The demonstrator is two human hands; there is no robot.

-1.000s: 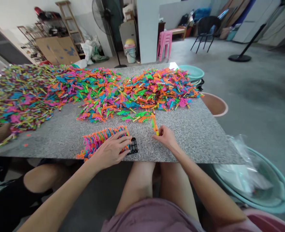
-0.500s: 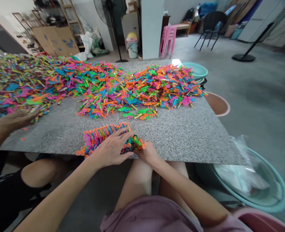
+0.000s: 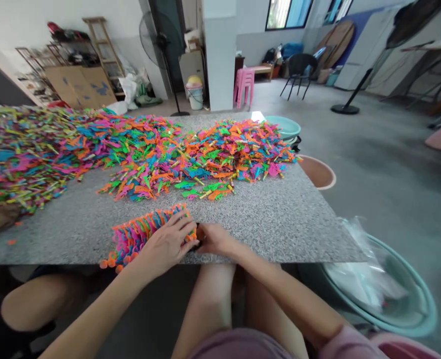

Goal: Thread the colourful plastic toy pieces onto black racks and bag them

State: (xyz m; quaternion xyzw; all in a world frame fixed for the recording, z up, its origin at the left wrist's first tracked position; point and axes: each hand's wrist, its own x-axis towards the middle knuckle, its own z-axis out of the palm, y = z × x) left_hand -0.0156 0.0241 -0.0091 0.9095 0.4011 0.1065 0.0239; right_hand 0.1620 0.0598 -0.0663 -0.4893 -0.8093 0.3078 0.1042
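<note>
Your left hand [image 3: 168, 242] lies flat with fingers spread over the right end of the packed row of pink, orange and blue plastic pieces [image 3: 141, 234] at the near edge of the speckled grey stone table [image 3: 272, 219]. Your right hand [image 3: 215, 240] presses against that same end, fingers curled; whether it grips anything cannot be told. Behind lies the heaped loose pile of multicoloured plastic pieces [image 3: 220, 149].
</note>
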